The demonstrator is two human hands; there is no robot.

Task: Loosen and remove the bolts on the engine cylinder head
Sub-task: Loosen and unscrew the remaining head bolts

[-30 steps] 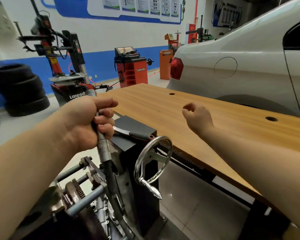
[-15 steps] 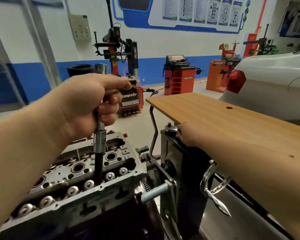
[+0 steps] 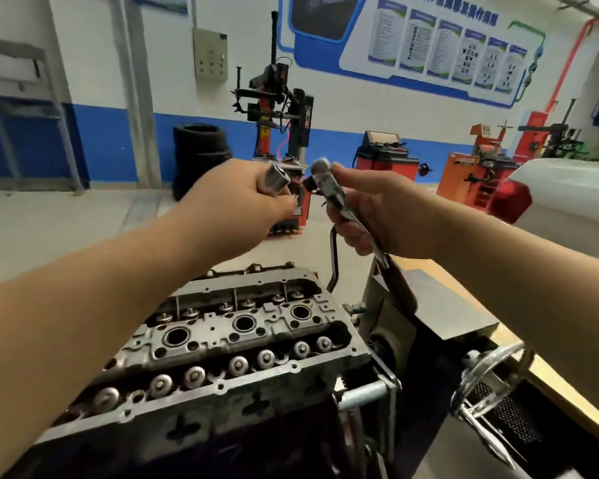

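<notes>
From the head camera we see our two bare hands held up in front of us, above the engine. Our left hand [image 3: 242, 198] has its fingers curled round a shiny metal socket [image 3: 276, 179], and the open round end of the socket pokes out of the top of our fist. Our right hand [image 3: 370, 216] grips a ratchet wrench [image 3: 329, 183] around its handle, with the round silver head sticking up past our thumb. The socket and the wrench head sit just beside each other, and we cannot tell if they touch. Below our hands is the cylinder head [image 3: 242, 344], a grey metal block on a stand, with its top facing up at us. It has big round holes down the middle and rows of small round metal caps along both long sides. To the right of it is a shiny hand wheel [image 3: 491, 378] on the stand, and a wooden table [image 3: 547, 385] edge runs behind that. Far back we see a stack of black tyres [image 3: 201, 146], a tall tyre machine [image 3: 281, 108], red shop machines and part of a white car [image 3: 567, 181].
</notes>
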